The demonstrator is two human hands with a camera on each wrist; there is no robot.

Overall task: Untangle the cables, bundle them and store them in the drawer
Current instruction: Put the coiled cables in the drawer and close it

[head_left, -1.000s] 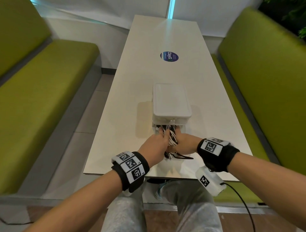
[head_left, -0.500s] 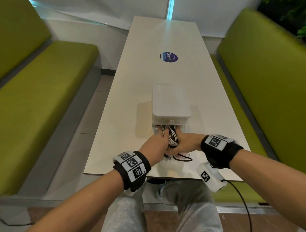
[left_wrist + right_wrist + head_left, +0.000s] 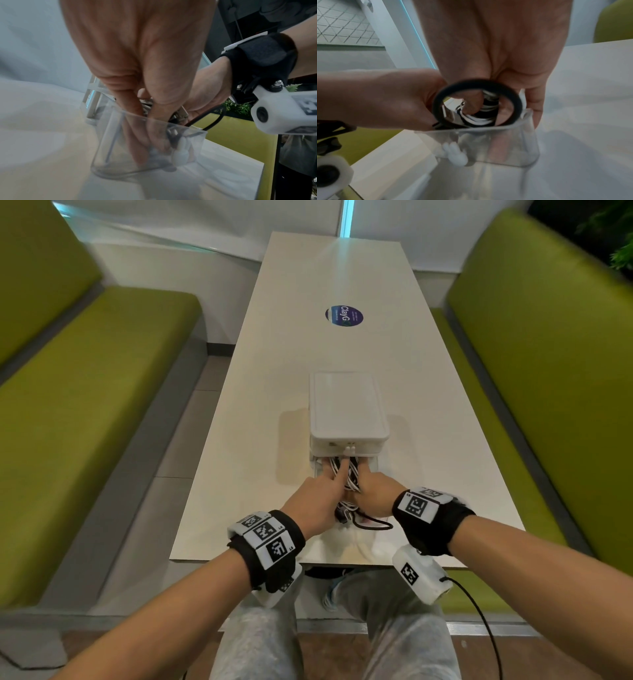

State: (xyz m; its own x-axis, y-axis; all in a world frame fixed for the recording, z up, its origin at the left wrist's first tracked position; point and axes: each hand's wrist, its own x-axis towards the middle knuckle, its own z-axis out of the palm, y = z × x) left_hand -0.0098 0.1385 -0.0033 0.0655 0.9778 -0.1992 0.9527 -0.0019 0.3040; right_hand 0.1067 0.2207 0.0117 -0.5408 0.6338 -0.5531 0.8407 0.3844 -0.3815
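Nearly done: your left hand (image 3: pixel 317 501) and right hand (image 3: pixel 375 494) each grip the bundled cables (image 3: pixel 348 479), pushing them down into the open drawer (image 3: pixel 120 146) on the desk (image 3: pixel 260 419). One black loop (image 3: pixel 476 104) sticks out; closing remains.

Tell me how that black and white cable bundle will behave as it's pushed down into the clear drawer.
The cable bundle is probably floppy: its strands curve loosely between the left hand and right hand. It may spring back, since a black loop still rises above the clear drawer rim. It looks light, so pressing should not shift the drawer much.
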